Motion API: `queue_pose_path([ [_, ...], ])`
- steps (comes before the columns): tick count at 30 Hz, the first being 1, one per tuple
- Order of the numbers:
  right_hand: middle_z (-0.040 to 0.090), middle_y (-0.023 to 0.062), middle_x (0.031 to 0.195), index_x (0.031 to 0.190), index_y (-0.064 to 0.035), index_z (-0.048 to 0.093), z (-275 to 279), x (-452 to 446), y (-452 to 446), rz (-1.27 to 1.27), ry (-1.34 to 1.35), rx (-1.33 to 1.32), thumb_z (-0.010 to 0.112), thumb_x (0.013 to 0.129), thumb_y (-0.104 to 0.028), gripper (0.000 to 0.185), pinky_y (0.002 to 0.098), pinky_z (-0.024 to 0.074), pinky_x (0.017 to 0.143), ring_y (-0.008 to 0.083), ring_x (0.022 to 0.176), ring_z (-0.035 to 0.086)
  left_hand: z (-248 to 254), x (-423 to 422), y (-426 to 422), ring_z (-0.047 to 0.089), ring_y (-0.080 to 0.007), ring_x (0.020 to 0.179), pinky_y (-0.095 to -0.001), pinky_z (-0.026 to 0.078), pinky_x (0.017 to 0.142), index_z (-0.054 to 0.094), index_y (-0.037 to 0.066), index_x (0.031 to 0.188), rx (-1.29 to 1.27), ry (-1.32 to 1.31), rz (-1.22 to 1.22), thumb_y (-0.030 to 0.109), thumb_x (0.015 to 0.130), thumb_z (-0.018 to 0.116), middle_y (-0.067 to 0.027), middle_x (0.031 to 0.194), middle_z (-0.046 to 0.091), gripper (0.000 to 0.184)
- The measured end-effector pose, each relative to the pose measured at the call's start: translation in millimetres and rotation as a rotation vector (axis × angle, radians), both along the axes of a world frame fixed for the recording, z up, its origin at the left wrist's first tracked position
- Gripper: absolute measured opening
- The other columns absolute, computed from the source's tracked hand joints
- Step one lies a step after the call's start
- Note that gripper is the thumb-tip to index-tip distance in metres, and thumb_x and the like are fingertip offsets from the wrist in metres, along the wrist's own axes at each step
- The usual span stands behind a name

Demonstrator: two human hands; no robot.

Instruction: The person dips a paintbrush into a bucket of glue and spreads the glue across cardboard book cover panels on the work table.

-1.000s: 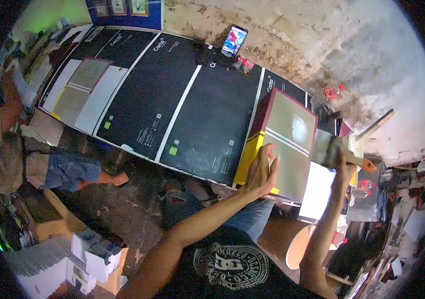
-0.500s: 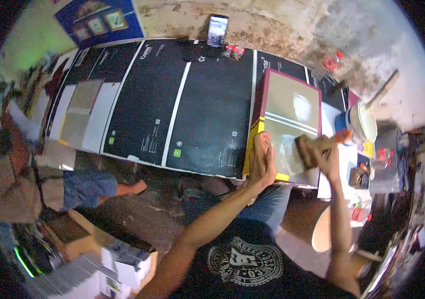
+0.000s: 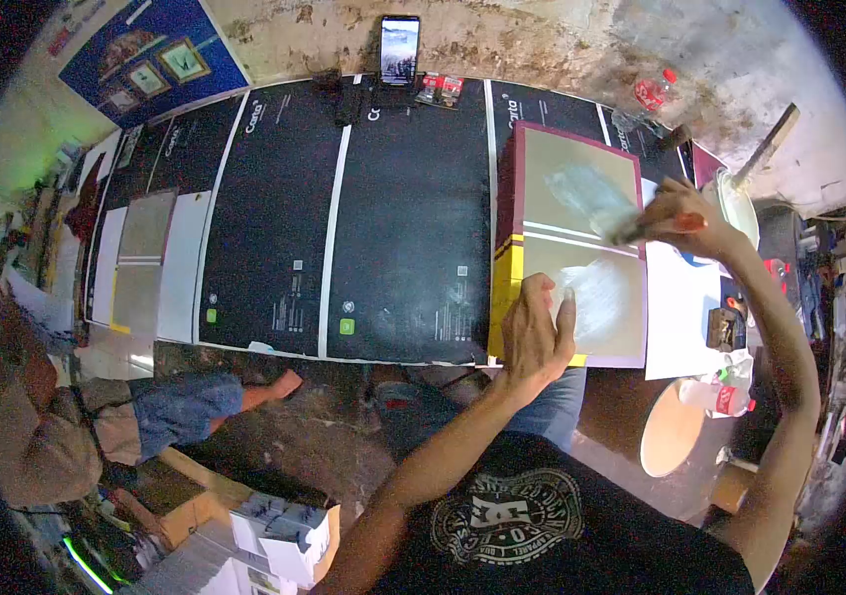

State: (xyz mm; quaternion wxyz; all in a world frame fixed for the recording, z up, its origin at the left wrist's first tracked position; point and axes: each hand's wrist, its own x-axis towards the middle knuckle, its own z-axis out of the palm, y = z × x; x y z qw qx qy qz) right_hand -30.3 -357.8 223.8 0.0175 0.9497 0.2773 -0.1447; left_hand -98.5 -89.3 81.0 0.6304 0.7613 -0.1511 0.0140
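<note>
My right hand [image 3: 705, 233] is closed around a brush [image 3: 631, 234] with an orange handle end. Its bristles touch the right side of a stacked cover sheet [image 3: 542, 210], near two white lines. The sheet has two grey-beige board panels, a maroon border and a yellow lower left edge. White wet paste [image 3: 573, 190] is streaked across the upper panel, and another white patch [image 3: 591, 297] covers part of the lower one. My left hand [image 3: 539, 342] lies at the sheet's lower left, fingers extended and thumb apart, holding nothing.
A bucket [image 3: 740, 210] with a wooden stick [image 3: 768, 145] stands right of the stack. Black boards [image 3: 413, 218] cover the table; a phone [image 3: 399, 52] leans at the back. A plastic bottle [image 3: 725, 400] lies lower right. Another person [image 3: 96, 426] is at left.
My right hand and the brush have moved up and right, from the lower panel to the panels' middle. The upper panel's white streak is larger. My left hand has shifted slightly down, its thumb spread.
</note>
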Motion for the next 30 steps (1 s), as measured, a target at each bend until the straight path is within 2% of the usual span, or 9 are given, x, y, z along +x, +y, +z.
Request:
queue_pose_path([
  [4, 0.064, 0.0062, 0.100, 0.108, -0.0106, 0.063, -0.7, -12.0, -29.3, -0.147, -0.163, 0.426, 0.071, 0.080, -0.023, 0.032, 0.0359, 0.0454, 0.084, 0.0241, 0.095, 0.056, 0.3, 0.1, -0.8, 0.055, -0.0353, 0.074, -0.0464, 0.042, 0.068, 0.041, -0.001, 0.107, -0.030, 0.007, -0.005, 0.023, 0.089, 0.055, -0.0190, 0.080, 0.052, 0.033],
  [8, 0.062, 0.0106, 0.104, 0.112, -0.0016, 0.055, -51.4, -0.8, 8.9, -0.634, -0.237, 0.937, 0.068, 0.084, -0.020, 0.035, 0.0326, 0.0450, 0.084, 0.0170, 0.099, 0.056, 3.4, -1.6, -0.1, 0.055, -0.0367, 0.075, -0.0470, 0.043, 0.069, 0.042, 0.000, 0.106, 0.032, -0.011, 0.006, 0.025, 0.089, 0.054, -0.0209, 0.083, 0.054, 0.033],
  [11, 0.067, 0.0116, 0.096, 0.105, 0.0022, 0.060, -89.1, 12.3, -44.2, -0.654, -0.414, 0.651, 0.065, 0.085, -0.018, 0.029, 0.0345, 0.0487, 0.078, 0.0196, 0.084, 0.062, 2.3, -3.2, -0.3, 0.056, -0.0368, 0.075, -0.0468, 0.043, 0.068, 0.042, 0.000, 0.106, 0.011, 0.005, 0.017, 0.028, 0.090, 0.054, -0.0215, 0.083, 0.054, 0.035],
  [15, 0.067, 0.0137, 0.098, 0.107, 0.0014, 0.059, -23.6, 13.3, -51.3, -0.859, -0.561, 0.409, 0.064, 0.086, -0.019, 0.029, 0.0356, 0.0488, 0.082, 0.0224, 0.089, 0.063, 1.3, -1.5, -0.8, 0.055, -0.0362, 0.074, -0.0462, 0.043, 0.068, 0.042, 0.000, 0.106, 0.019, -0.013, 0.001, 0.031, 0.090, 0.053, -0.0211, 0.082, 0.054, 0.036],
  [18, 0.064, 0.0146, 0.103, 0.112, 0.0010, 0.055, -45.1, 4.1, -44.8, -0.666, -0.464, 0.909, 0.064, 0.087, -0.019, 0.034, 0.0358, 0.0456, 0.088, 0.0222, 0.097, 0.060, 0.3, -3.2, -5.3, 0.054, -0.0335, 0.074, -0.0435, 0.042, 0.070, 0.042, -0.001, 0.107, 0.010, -0.062, 0.036, 0.024, 0.090, 0.051, -0.0188, 0.083, 0.051, 0.033],
  [21, 0.062, 0.0160, 0.104, 0.112, 0.0004, 0.054, -90.6, -6.9, -21.0, -0.480, -0.337, 0.656, 0.065, 0.086, -0.020, 0.035, 0.0371, 0.0421, 0.092, 0.0217, 0.104, 0.056, 5.0, -3.0, -0.6, 0.054, -0.0333, 0.075, -0.0434, 0.043, 0.071, 0.042, -0.001, 0.107, 0.052, -0.024, -0.001, 0.024, 0.089, 0.052, -0.0189, 0.084, 0.052, 0.032],
  [23, 0.066, 0.0143, 0.093, 0.103, 0.0013, 0.059, -105.9, 18.9, -74.6, -0.562, -0.451, 0.572, 0.066, 0.085, -0.016, 0.026, 0.0370, 0.0478, 0.080, 0.0209, 0.091, 0.061, 1.7, -4.9, -0.9, 0.055, -0.0334, 0.076, -0.0439, 0.043, 0.071, 0.043, -0.001, 0.107, 0.026, -0.026, 0.016, 0.024, 0.089, 0.052, -0.0188, 0.085, 0.052, 0.032],
  [28, 0.065, 0.0093, 0.102, 0.112, 0.0007, 0.057, -29.1, 24.2, -19.7, -0.682, -0.482, 0.828, 0.064, 0.088, -0.018, 0.031, 0.0332, 0.0461, 0.085, 0.0181, 0.094, 0.060, 3.5, -3.2, -1.6, 0.055, -0.0342, 0.078, -0.0448, 0.043, 0.071, 0.043, 0.000, 0.106, 0.028, 0.006, 0.000, 0.023, 0.089, 0.052, -0.0189, 0.086, 0.053, 0.030],
  [30, 0.066, 0.0106, 0.097, 0.109, 0.0001, 0.058, -61.2, 26.1, -2.4, -0.479, -0.366, 0.891, 0.065, 0.086, -0.017, 0.029, 0.0352, 0.0469, 0.083, 0.0206, 0.089, 0.062, 1.9, -3.0, -3.8, 0.054, -0.0344, 0.078, -0.0449, 0.043, 0.070, 0.043, 0.000, 0.106, 0.028, 0.013, 0.000, 0.022, 0.089, 0.052, -0.0189, 0.086, 0.052, 0.029],
])
